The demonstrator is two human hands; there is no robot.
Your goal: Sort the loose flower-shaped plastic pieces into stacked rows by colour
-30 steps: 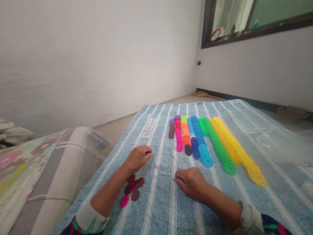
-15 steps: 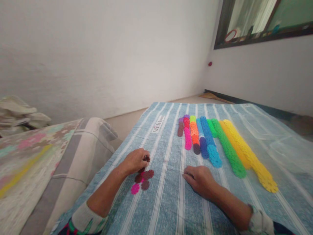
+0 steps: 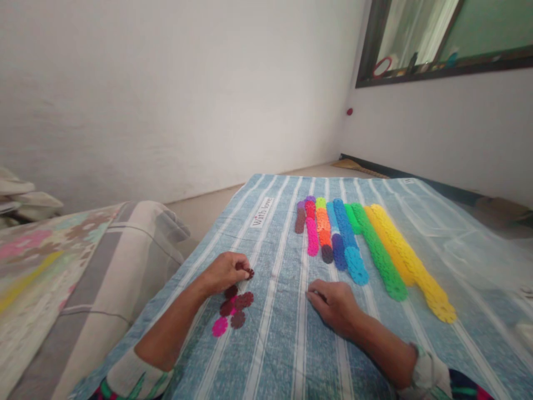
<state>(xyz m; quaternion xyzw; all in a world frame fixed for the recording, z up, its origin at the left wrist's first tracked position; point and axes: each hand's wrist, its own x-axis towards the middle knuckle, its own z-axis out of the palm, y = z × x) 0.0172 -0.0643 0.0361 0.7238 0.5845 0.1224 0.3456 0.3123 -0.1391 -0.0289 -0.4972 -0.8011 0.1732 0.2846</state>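
A dark brown notched plastic disc (image 3: 250,273) is pinched between the thumb and fingers of my left hand (image 3: 225,272). Just below that hand lies a small loose group of discs, brown ones (image 3: 244,300) overlapping, with a bright pink disc (image 3: 220,327) at its near edge. My right hand (image 3: 335,305) rests on the striped cloth, fingers curled in, and nothing shows in them. Beyond it, overlapping discs are laid in rows by colour: a pink row (image 3: 312,239), an orange row (image 3: 323,222), a blue row (image 3: 345,228), a green row (image 3: 378,255) and a long yellow row (image 3: 410,253).
A blue-and-white striped cloth (image 3: 275,339) covers the table. Clear plastic sheeting (image 3: 478,244) lies at its right side. To the left stands a surface draped with grey plaid cloth (image 3: 137,239). A white wall (image 3: 187,94) and a window (image 3: 416,39) are behind.
The view has shifted slightly, so everything sits a little further left. My left hand has turned a bit, and its brown disc shows more clearly. The right hand stays curled in place.
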